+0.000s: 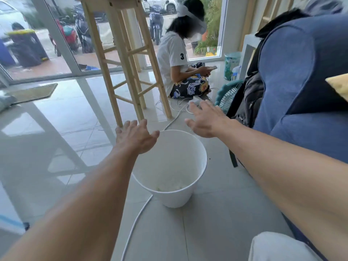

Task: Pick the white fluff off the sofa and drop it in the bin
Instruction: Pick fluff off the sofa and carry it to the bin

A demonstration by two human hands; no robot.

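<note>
Hovering at the far-left rim of the white bin point(175, 196), L hand point(136, 136) is spread, palm down, nothing held. R hand point(205, 121) is likewise spread w/ fingers straight, nothing held, just beyond the far-right rim, above the floor tiles point(216, 213). Bin stands upright on the tiles near the blue sofa point(293, 72). White fluff point(170, 186) lies in the bin bottom. White cable point(137, 219) passes the bin base, L side. Behind: wooden stool point(130, 53), a person point(174, 57) seated on the floor, black backpack point(252, 98) against the sofa.

Bare forearms point(90, 194) run to the person's bare left hand point(136, 137) and right hand point(205, 121); pale grey-white cloth trousers point(278, 247) cover one knee.
</note>
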